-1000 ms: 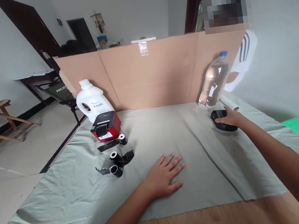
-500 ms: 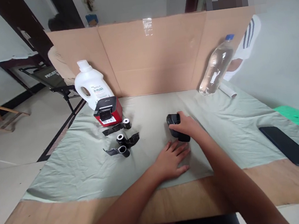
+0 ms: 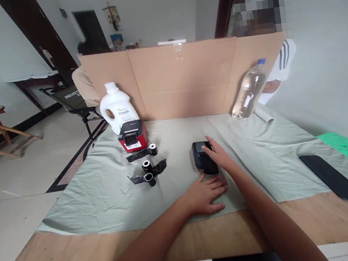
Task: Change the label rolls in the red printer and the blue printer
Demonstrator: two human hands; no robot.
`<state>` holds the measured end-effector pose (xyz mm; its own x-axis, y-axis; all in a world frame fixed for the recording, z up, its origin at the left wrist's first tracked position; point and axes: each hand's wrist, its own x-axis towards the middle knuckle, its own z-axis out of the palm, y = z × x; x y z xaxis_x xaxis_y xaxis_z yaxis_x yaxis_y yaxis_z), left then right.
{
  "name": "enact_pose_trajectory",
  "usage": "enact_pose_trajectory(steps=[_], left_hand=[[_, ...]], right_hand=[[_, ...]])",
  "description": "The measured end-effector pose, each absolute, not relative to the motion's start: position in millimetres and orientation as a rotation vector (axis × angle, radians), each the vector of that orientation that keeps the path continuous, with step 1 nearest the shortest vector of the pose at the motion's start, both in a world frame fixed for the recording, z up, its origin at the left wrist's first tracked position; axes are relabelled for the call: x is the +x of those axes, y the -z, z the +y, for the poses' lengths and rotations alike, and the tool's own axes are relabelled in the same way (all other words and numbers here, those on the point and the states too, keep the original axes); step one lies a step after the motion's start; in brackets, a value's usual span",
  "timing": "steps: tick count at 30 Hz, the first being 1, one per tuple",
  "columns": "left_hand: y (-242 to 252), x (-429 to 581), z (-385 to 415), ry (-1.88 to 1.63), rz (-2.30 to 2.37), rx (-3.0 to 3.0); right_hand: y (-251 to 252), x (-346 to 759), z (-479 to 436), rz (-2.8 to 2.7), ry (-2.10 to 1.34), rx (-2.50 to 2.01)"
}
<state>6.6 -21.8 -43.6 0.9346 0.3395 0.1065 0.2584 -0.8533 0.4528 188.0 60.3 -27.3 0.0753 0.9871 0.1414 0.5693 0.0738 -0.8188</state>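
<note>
A black handheld terminal with a small grey screen (image 3: 206, 164) rests on the grey-green cloth in front of me. My right hand (image 3: 218, 153) grips its right side, thumb over the top near the screen and fingers along the far right edge. Flat on the cloth, fingers spread, lies my left hand (image 3: 205, 194); its fingertips are close to the terminal's near end, and I cannot tell whether they touch it. Off to the left are a black roll with a white core (image 3: 153, 149), a second such roll (image 3: 147, 166) and a third black roll (image 3: 150, 179), each with a loose strip.
A red and black printer (image 3: 132, 135) stands in front of a white detergent jug (image 3: 118, 107). On the right, a water bottle (image 3: 249, 91) leans by the cardboard screen (image 3: 184, 82), beside a white tube (image 3: 263, 115). A black phone-like slab (image 3: 333, 176) lies near the right edge. People sit beyond the cardboard.
The terminal now shows its screen more, lying flatter, and my right hand has shifted its hold on it. My left hand stays flat. The view has tilted up slightly.
</note>
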Motion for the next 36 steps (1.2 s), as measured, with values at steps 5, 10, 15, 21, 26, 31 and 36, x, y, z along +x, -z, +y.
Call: enact_pose_trajectory(steps=[5, 10, 15, 21, 26, 31, 36], left_hand=[[44, 7, -20, -0.326, 0.303, 2.65], [47, 5, -17, -0.541, 0.363, 2.693], [41, -6, 0, -0.928, 1.04, 2.415], [51, -8, 26, -0.687, 1.397, 2.326], [59, -3, 23, -0.518, 1.395, 2.375], [56, -1, 15, -0.518, 1.412, 2.345], [54, 5, 12, -0.626, 1.396, 2.266]], right_hand=[[52, 192, 69, -1.397, -0.75, -1.355], [58, 192, 69, -1.383, -0.742, -1.305], [62, 196, 75, -1.389, -0.743, -1.335], [54, 193, 73, -1.483, -0.638, -1.397], [49, 191, 68, -1.484, -0.615, -1.403], [45, 190, 62, -1.489, -0.611, -1.398], [43, 190, 57, -1.501, -0.574, -1.409]])
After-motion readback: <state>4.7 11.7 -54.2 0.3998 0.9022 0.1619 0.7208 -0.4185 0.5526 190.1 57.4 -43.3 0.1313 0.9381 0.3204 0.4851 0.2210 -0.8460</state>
